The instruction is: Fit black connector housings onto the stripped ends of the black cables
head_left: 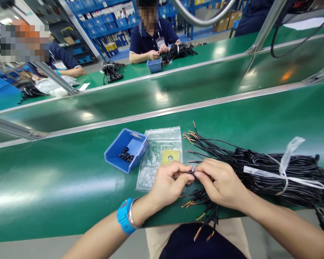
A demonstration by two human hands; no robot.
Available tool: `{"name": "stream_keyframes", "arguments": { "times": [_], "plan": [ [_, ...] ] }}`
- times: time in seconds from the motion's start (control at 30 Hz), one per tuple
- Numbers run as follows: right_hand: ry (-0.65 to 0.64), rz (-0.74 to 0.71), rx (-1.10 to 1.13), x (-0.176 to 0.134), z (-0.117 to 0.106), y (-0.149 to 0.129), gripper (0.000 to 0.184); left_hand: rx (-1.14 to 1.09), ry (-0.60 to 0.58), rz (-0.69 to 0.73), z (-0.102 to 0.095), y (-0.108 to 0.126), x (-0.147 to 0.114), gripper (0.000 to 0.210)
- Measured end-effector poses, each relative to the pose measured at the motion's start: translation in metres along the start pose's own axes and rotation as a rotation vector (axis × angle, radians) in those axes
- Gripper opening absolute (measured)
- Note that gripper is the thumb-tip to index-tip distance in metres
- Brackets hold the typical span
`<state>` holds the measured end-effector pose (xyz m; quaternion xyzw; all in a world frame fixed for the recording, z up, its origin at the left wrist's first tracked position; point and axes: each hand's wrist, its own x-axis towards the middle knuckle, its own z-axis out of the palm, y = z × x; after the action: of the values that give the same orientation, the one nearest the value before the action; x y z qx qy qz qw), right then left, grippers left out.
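Note:
Between my fingertips sits a small black cylindrical part (190, 172), at the end of a thin black cable. My left hand (167, 181) pinches this part from the left with thumb and forefinger. From the right, my right hand (220, 181) is closed on the cable right beside it; the fingers hide most of the cable. A thick bundle of black cables (280, 176), tied with a white strip, lies to the right. Its stripped ends show red, yellow and orange wires. More cable ends (202, 199) with black fittings hang below my hands over the table edge.
A blue bin (116, 153) with several small black parts stands left on the green table (56, 194). Next to it lies a clear plastic bag (148, 172) under a yellow square (166, 157) with a hole. Beyond the metal rail, co-workers sit with cable bundles (179, 51).

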<state>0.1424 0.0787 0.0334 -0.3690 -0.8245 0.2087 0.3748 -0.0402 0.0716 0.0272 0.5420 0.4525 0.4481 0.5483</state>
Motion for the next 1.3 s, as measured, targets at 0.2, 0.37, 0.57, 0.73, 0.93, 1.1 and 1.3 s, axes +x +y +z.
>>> {"name": "stream_keyframes", "arguments": {
  "times": [0.2, 0.37, 0.57, 0.73, 0.93, 1.1, 1.3],
  "plan": [
    [-0.035, 0.001, 0.018, -0.001, -0.001, 0.001, 0.022, 0.102, -0.054, 0.082, 0.001, -0.001, 0.001, 0.007],
    [-0.075, 0.027, 0.008, 0.001, -0.004, 0.0, 0.025, 0.115, -0.059, 0.037, 0.001, -0.004, 0.002, 0.011],
    [-0.068, 0.048, 0.0, 0.0, -0.005, -0.002, 0.021, 0.01, -0.081, -0.09, -0.006, 0.0, 0.006, 0.043],
    [-0.105, 0.064, -0.043, -0.001, -0.005, -0.001, 0.018, -0.02, -0.127, -0.184, -0.013, -0.004, 0.008, 0.024],
    [-0.145, 0.089, -0.111, 0.0, -0.008, -0.002, 0.017, 0.044, -0.11, -0.184, -0.013, -0.007, 0.006, 0.021],
    [-0.141, 0.016, -0.096, -0.001, -0.005, 0.0, 0.018, 0.152, -0.089, -0.07, -0.009, 0.002, 0.003, 0.011],
    [-0.142, 0.001, -0.059, -0.004, -0.005, 0.002, 0.018, 0.108, -0.093, -0.107, -0.004, 0.002, 0.001, 0.01]
  ]
}}
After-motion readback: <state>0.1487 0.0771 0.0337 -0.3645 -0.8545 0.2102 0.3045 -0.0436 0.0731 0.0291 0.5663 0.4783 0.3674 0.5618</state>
